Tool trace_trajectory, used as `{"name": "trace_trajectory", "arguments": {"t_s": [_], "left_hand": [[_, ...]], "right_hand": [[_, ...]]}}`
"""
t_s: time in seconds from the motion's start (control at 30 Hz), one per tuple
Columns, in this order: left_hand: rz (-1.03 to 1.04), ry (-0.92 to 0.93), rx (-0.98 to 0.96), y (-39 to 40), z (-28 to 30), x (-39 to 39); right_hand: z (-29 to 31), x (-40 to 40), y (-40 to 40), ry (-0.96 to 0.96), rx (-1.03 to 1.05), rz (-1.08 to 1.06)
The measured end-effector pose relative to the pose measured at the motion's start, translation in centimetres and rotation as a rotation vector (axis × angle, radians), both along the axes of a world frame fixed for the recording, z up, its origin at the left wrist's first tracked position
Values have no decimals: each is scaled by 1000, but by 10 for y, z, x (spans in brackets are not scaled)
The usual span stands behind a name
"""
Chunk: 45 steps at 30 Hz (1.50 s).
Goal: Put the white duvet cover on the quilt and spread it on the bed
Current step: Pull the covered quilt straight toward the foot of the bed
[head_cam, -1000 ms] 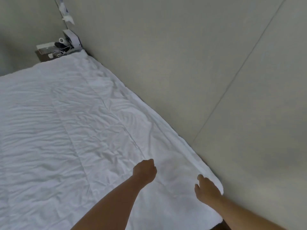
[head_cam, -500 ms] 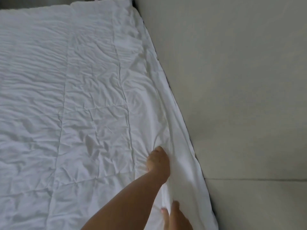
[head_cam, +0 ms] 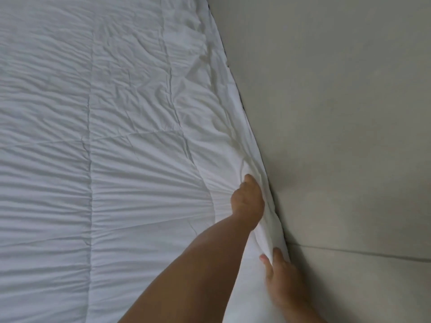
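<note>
Left hand [head_cam: 248, 201] grips duvet cover [head_cam: 116, 136] edge | right hand [head_cam: 282, 276] pinches same edge, fingers partly hidden | wall [head_cam: 338, 113] alongside

soft, even, dim light; faint shadows in fabric creases, slight blur, wide-angle bending.

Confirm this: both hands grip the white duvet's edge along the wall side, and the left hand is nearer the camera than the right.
Wrong on one point: in the head view the right hand is nearer; the left hand is farther up. Both do grip the white duvet edge by the wall.
</note>
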<state>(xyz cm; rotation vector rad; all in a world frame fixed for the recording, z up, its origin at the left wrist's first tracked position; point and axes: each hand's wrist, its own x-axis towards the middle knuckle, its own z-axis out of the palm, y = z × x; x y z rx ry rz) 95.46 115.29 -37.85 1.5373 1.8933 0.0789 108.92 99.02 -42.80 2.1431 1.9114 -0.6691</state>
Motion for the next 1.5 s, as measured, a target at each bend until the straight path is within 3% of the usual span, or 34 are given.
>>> {"name": "trace_trajectory", "arguments": {"t_s": [0.07, 0.27, 0.37, 0.47, 0.57, 0.63, 0.83, 1.07, 1.3, 1.5], "left_hand": [[-29, -30, -36, -8, -11, 0], [-83, -180, -95, -21, -25, -15], [-271, -239, -223, -33, -20, -25], [-555, -148, -191, -72, -24, -44], [-794, 133, 84, -116, -31, -80], [-845, 278, 197, -140, -31, -109], [-859, 356, -79, -201, 6, -197], [-984, 212, -110, -283, 96, -239], [-1294, 130, -48, -374, 147, -196], [-1611, -20, 34, -511, 181, -129]], "right_hand": [[-12, 9, -1, -27, 35, 13], [-6, 9, -15, -50, -124, -97], [8, 11, -22, -99, -139, -115], [20, 5, -22, -177, -119, -36], [33, -21, -28, -273, -34, 157], [49, -54, -34, -253, -53, 177], [86, -124, -103, -87, -370, -126], [171, -190, -235, 26, -249, -437], [228, -215, -363, 41, -127, -734], [256, -217, -492, -31, -87, -975]]}}
